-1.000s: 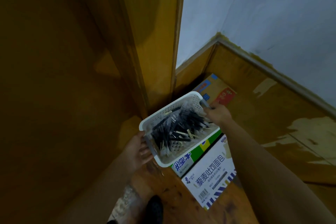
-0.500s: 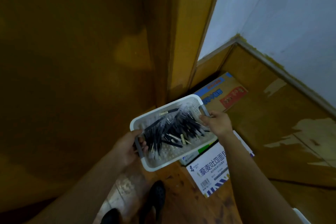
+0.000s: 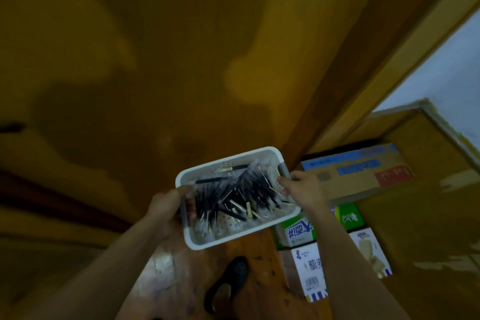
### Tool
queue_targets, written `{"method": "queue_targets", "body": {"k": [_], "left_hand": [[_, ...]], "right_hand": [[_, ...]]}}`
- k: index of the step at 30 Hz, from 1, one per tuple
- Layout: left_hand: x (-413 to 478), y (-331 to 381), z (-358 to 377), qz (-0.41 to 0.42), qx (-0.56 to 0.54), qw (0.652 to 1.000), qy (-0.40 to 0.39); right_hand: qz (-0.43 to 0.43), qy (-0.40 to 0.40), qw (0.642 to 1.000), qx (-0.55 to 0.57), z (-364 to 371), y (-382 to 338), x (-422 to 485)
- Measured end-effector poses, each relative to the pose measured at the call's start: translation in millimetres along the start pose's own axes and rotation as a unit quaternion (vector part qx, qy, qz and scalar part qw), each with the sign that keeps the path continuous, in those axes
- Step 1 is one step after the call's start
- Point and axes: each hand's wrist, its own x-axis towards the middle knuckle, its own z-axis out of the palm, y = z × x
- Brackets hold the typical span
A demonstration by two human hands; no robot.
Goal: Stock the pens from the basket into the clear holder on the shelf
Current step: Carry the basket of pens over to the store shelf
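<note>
A white perforated basket (image 3: 228, 238) hangs in the air in front of me, full of several black pens (image 3: 233, 197) lying in a loose heap. My left hand (image 3: 168, 205) grips its left grey handle, fingers curled over the rim. My right hand (image 3: 302, 187) grips the right grey handle (image 3: 283, 169). The clear holder and the shelf are not in view.
A tall brown wooden panel (image 3: 181, 60) fills the left and top. Cardboard boxes (image 3: 358, 174) and printed cartons (image 3: 309, 265) lie on the wooden floor at the right. My dark shoe (image 3: 228, 280) stands below the basket. A pale wall (image 3: 441, 73) shows at the far right.
The basket has come up off the boxes and moved left with both hands on its handles. My view has swung left, so the wooden panel now fills most of the frame.
</note>
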Motion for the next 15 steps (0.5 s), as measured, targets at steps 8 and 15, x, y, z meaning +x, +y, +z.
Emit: {"method": "queue_targets", "body": {"k": [8, 15], "left_hand": [[-66.9, -64.6, -150.7, 0.024, -0.074, 0.991, 0.108], [-121.1, -132.8, -295.8, 0.038, -0.174, 0.967, 0.182]], "right_hand": [[-0.055, -0.105, 0.991, -0.058, 123.7, -52.6, -101.1], [-0.108, -0.204, 0.968, -0.099, 254.5, -91.2, -194.1]]}}
